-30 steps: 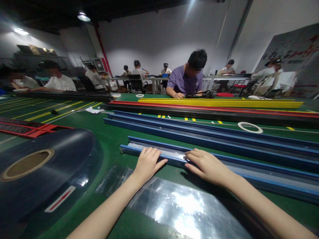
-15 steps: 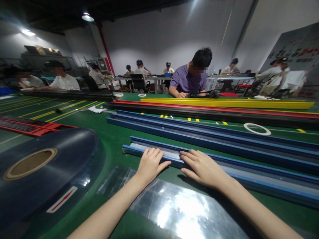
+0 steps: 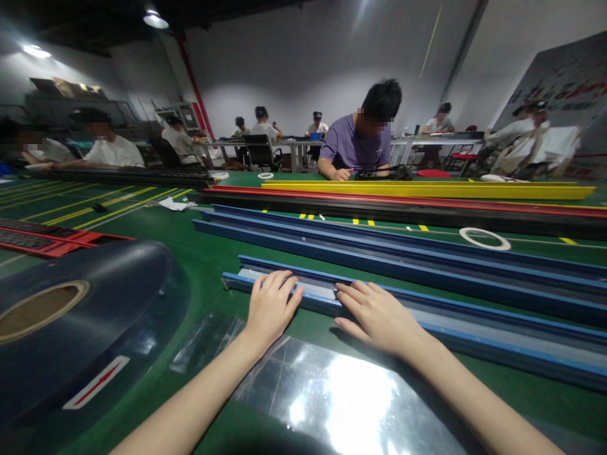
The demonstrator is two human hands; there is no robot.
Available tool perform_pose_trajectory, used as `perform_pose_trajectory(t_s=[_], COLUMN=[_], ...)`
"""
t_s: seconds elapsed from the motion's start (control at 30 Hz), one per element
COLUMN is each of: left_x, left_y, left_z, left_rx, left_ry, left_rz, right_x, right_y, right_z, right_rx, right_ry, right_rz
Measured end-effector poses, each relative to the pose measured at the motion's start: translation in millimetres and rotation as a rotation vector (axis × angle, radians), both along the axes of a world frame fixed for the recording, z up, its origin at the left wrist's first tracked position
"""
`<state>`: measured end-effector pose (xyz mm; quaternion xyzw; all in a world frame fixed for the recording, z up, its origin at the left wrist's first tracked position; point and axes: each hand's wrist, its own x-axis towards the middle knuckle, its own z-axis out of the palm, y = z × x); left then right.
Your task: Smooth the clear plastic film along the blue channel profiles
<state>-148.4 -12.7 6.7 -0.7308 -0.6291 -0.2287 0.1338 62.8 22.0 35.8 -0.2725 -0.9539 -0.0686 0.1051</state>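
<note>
A long blue channel profile [image 3: 497, 341] with a pale strip along its inside lies across the green table. Near its left end, my left hand [image 3: 272, 303] rests over the front wall, fingers stretched into the channel and thumb out to the side. Farther right, my right hand [image 3: 379, 316] lies on the same profile with its fingers reaching inside and its thumb in front. Something small and shiny shows at the right fingertips, too small to name. Clear plastic film [image 3: 279, 373] lies flat below both hands, reflecting the light.
A big roll of dark film [image 3: 109, 297] stands at the left. Beyond my profile lie more blue profiles [image 3: 308, 246], black and red ones [image 3: 427, 212], a yellow one [image 3: 427, 189] and a white ring [image 3: 484, 239]. A co-worker in purple [image 3: 348, 148] sits across the table.
My left hand has shifted a little left along the blue profile, widening the gap between the hands. My right hand stays at about the same spot. The whole view has moved slightly.
</note>
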Motion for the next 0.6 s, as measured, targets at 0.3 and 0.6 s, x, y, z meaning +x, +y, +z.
perform_pose_trajectory(t_s=[0.3,0.6], left_x=[-0.8,-0.5], left_y=[0.7,-0.2], left_z=[-3.2,-1.5], left_rx=[0.029,0.020], left_ry=[0.063,0.079], left_rz=[0.013,0.013], right_x=[-0.4,0.3], right_y=[0.2,0.4], right_z=[-1.3,-2.6], right_rx=[0.015,0.010], right_ry=[0.010,0.026], right_rz=[0.005,0.010])
